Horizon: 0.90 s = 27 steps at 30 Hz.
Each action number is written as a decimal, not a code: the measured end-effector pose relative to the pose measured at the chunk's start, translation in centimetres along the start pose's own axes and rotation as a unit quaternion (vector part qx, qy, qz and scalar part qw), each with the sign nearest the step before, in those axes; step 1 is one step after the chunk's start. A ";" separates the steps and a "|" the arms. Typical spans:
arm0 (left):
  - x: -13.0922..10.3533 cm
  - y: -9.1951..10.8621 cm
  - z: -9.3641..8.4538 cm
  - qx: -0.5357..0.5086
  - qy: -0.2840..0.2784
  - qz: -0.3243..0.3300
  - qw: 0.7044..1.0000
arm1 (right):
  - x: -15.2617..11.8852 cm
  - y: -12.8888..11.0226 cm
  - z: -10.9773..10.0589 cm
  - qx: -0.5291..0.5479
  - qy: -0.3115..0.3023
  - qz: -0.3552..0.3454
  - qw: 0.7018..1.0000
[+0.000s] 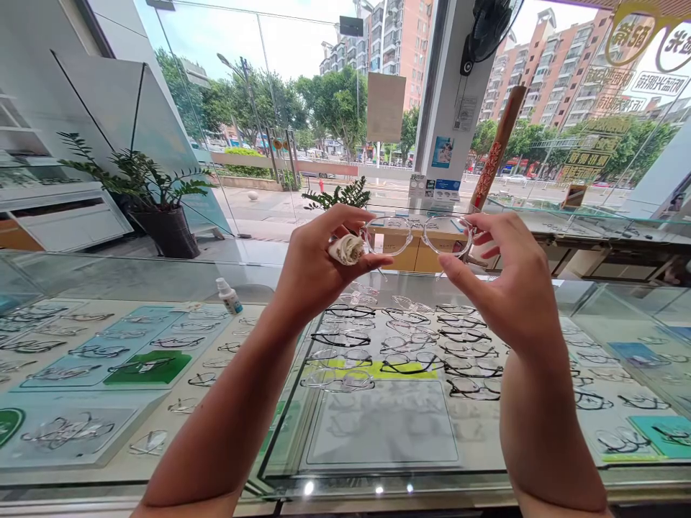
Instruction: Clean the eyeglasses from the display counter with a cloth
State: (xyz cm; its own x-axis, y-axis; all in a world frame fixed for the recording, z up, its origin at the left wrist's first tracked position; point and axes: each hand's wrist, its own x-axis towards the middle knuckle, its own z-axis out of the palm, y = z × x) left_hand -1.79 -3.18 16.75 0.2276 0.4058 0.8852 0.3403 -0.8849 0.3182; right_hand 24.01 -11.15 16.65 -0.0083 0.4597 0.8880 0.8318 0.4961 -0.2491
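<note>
A pair of clear-framed eyeglasses [417, 226] is held up in front of me, above the counter. My left hand [329, 252] pinches its left side near the rim. The same hand also keeps a rolled white cloth [347, 249] tucked in its curled fingers. On the opposite side my right hand [504, 270] grips the frame near the hinge, with the thumb beside the lower rim. Below the hands lie rows of eyeglasses [341, 338], some dark-rimmed and some clear.
Under me is a glass display counter [259, 467] with several eyeglasses at both sides. A small white spray bottle [229, 296] stands on it at the left. Behind are a potted plant [167, 230], a large window and a wall fan [491, 29].
</note>
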 end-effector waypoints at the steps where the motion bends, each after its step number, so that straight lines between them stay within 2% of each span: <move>1: 0.0 0.0 0.0 -0.001 0.002 0.000 1.000 | 0.0 0.0 0.0 0.003 -0.002 0.002 1.000; 19: -0.2 0.8 0.1 0.012 0.029 0.004 1.000 | -0.1 0.3 0.4 0.005 -0.041 0.022 0.999; 27: -0.3 1.0 0.2 0.009 0.024 0.004 1.000 | -0.1 0.4 0.5 0.011 -0.053 0.031 0.998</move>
State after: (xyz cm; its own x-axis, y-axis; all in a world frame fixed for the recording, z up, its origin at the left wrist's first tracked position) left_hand -1.34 -4.15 16.73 0.1870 0.3876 0.9027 0.3544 -0.8836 0.3060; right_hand 24.10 -10.62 16.27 -0.0165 0.5655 0.8245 0.8206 0.4788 -0.3120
